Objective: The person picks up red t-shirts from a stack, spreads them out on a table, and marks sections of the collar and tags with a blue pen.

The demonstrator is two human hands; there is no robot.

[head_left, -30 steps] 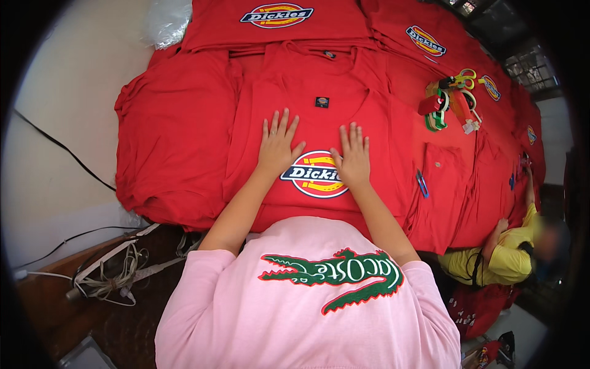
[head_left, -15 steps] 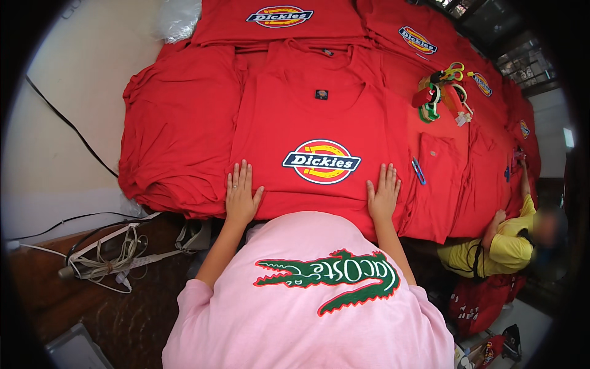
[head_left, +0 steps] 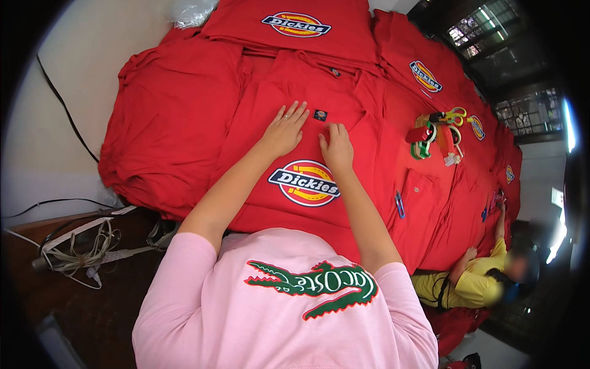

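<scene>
A red T-shirt [head_left: 258, 169] lies flat in front of me, with a round yellow, red and dark-blue printed emblem [head_left: 305, 182] on its chest. Flat on the cloth beside the neckline, my left hand [head_left: 285, 130] has its fingers stretched and a ring on one. My right hand [head_left: 337, 147] rests on the shirt just below and right of the small dark neck label [head_left: 320, 115]. Its fingers are loosely bent and apart, and no held object shows. Both forearms reach over the shirt's lower part, the right one touching the emblem's edge in view.
A bunched red heap [head_left: 172, 123] lies left, with folded red shirts [head_left: 295, 43] behind. At right are yellow-handled scissors [head_left: 456, 115], tape dispensers [head_left: 452, 140] and a blue pen [head_left: 400, 205]. A person in yellow [head_left: 470, 283] works further right. Coiled cables [head_left: 86, 249] hang at left.
Both hands have moved from the shirt's lower sides up and inward to its neckline. The right fingers have bent. The view has shifted slightly.
</scene>
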